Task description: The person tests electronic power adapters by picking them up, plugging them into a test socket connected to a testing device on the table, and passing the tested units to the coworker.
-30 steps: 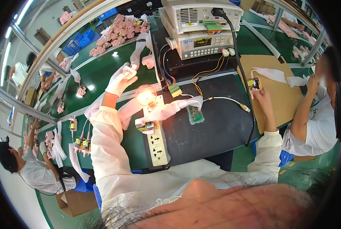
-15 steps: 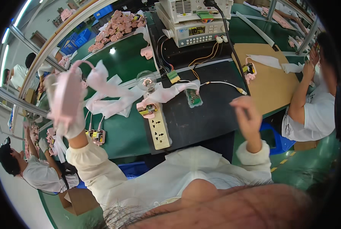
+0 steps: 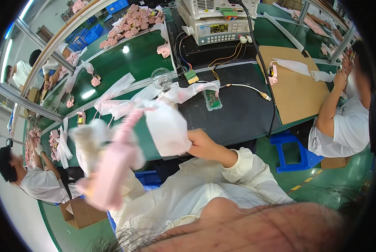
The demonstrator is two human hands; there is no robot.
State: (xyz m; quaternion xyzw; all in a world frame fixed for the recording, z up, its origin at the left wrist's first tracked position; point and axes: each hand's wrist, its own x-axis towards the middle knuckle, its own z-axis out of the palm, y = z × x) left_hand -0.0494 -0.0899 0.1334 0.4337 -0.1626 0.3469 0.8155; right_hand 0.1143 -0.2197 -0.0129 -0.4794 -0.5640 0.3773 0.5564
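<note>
- My left hand [image 3: 88,143], gloved and blurred, grips the pink adapter [image 3: 111,178]; exactly where each finger sits I cannot tell.
- The adapter is in the air between my chest and the desk [image 3: 114,69], off to my left.
- Its long axis slants, with the cord end up and to the right, the other end down and to the left, toward me.
- From that upper end the cord [image 3: 127,124] reaches across to the white wrap [image 3: 167,129].
- My right hand [image 3: 207,145], bare, has its fingers closed on the wrap's right edge.
- From those right fingers, the adapter lies leftward and nearer my body, well apart; my left hand is the nearer one, touching it.
- Beyond the wrap stands the unlit bulb [image 3: 162,79], with the green board [image 3: 213,101] to its right.
</note>
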